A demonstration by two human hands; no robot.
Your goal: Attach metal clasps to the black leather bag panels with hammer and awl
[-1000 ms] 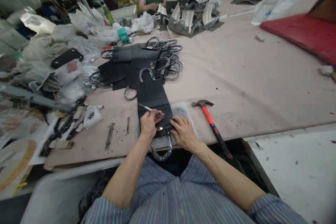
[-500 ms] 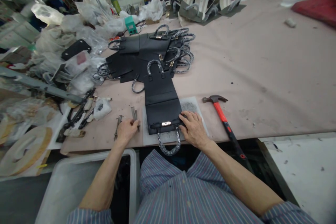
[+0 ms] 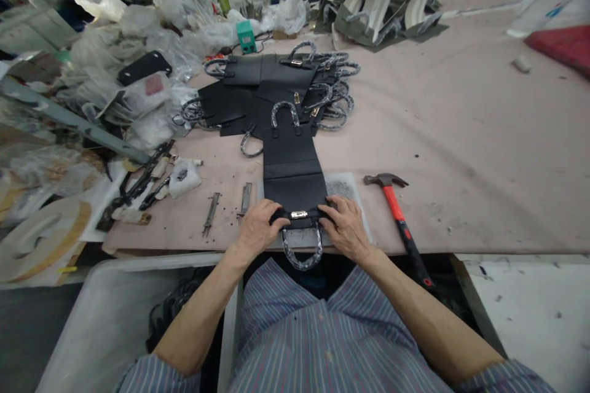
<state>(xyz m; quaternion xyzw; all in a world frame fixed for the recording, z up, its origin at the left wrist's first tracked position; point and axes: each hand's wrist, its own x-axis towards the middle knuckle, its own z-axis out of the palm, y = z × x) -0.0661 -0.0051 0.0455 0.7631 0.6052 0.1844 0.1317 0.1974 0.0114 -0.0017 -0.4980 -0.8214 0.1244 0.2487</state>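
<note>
A black bag panel [image 3: 295, 181] lies flat before me, with a plastic-wrapped handle at each end. Near its close end a narrow black strap carries a shiny metal clasp [image 3: 298, 215]. My left hand [image 3: 259, 224] pinches the left side of this end, and my right hand [image 3: 346, 227] grips the right side, thumbs toward the clasp. The near handle [image 3: 302, 256] hangs toward the table's edge between my hands. Under the panel is a pale, speckled board [image 3: 354, 187]. Left of it lie two slim metal tools with prongs, one [image 3: 211, 214] farther out, the other [image 3: 244, 198] beside my left hand.
A claw hammer [image 3: 396, 209] with a red and black handle lies to the right. Behind the panel are several more black bag panels [image 3: 239, 98]. Clear plastic bags crowd the left, and a grey bin [image 3: 106, 307] stands below the table. Another person's arm shows at the back.
My left hand has left the metal tool beside the board and moved right onto the panel's left side. My right hand stays on the right side. The camera view has shifted slightly.
</note>
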